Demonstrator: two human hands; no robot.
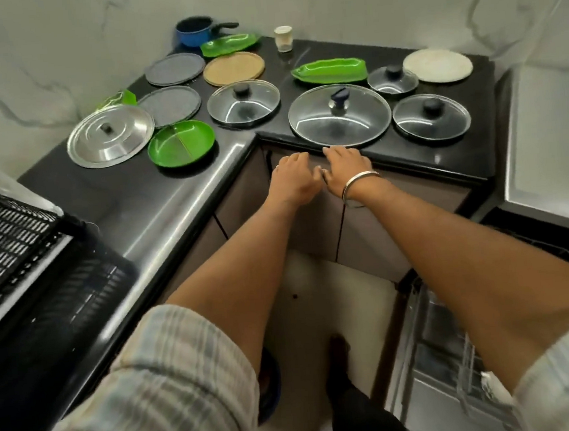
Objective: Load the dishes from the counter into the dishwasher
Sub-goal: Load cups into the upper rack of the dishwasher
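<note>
Dishes cover the black corner counter (184,189). A large glass lid (339,116) lies nearest the front edge, with smaller glass lids (432,117) (243,102) (392,78) around it. A steel lid (110,136), a round green divided plate (181,143), a green leaf-shaped dish (329,71), two grey plates (170,105) (175,69), a tan plate (233,67) and a white plate (438,65) also lie there. My left hand (292,180) hovers in front of the cabinet, holding nothing. My right hand (345,165) rests at the counter edge just below the large lid, fingers extended.
A blue saucepan (194,30), another green dish (229,44) and a small cup (283,38) stand at the back. The open dishwasher (443,356) with its rack is at lower right. A black slatted rack (6,232) sits at left.
</note>
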